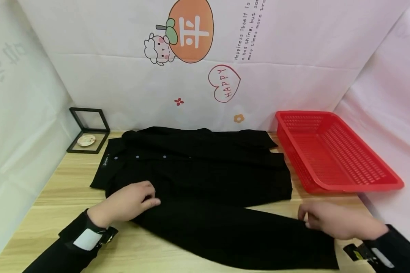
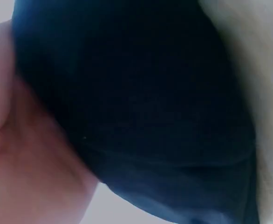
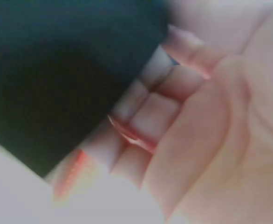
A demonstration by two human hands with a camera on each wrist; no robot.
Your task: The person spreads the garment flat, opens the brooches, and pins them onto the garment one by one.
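A black button-up shirt (image 1: 205, 178) lies across the wooden table, its collar end at the left and its row of buttons along the upper part. One sleeve (image 1: 259, 239) stretches toward the front right. Near the shoulder, my left hand (image 1: 130, 201) pinches the cloth with curled fingers; in the left wrist view the dark fabric hides its fingertips. My right hand (image 1: 338, 220) grips the upper edge of the sleeve close to its cuff end. In the right wrist view, curled fingers (image 3: 155, 116) meet the dark cloth, which covers part of them.
A red plastic basket (image 1: 309, 172) stands at the right, beside the shirt's hem. At the back left, an open black-framed display case (image 1: 102, 131) holds a small round disc (image 1: 86, 140). White printed cloth (image 1: 123, 87) walls the back and both sides of the table (image 1: 51, 212).
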